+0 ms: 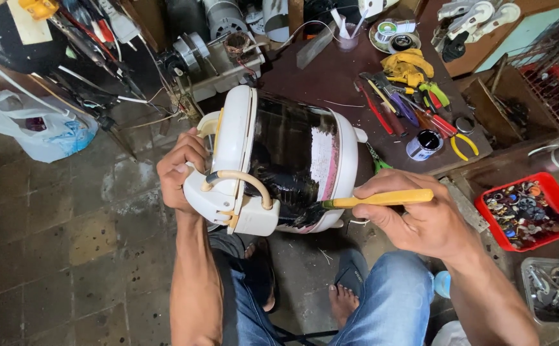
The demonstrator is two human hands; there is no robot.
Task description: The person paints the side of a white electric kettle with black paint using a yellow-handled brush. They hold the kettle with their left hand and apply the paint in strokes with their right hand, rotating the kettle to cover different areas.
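A cream-white rice cooker (238, 138) lies on its side in front of me, its body mostly coated in glossy black paint with a white and pink patch left near the base. My left hand (178, 170) grips the cooker at its lid end, by the handle. My right hand (417, 214) holds a yellow-handled paintbrush (382, 199), whose bristle tip touches the black wet paint low on the body. A small open can of black paint (425, 144) stands on the dark low table (331, 74) behind.
Pliers, screwdrivers and yellow cloth (409, 64) lie on the table. A red tray of small parts (527, 211) and a clear tray (558, 288) sit at right. Motors and wires crowd the back left, beside a white plastic bag (42, 131). My bare foot and sandals rest on the tiled floor.
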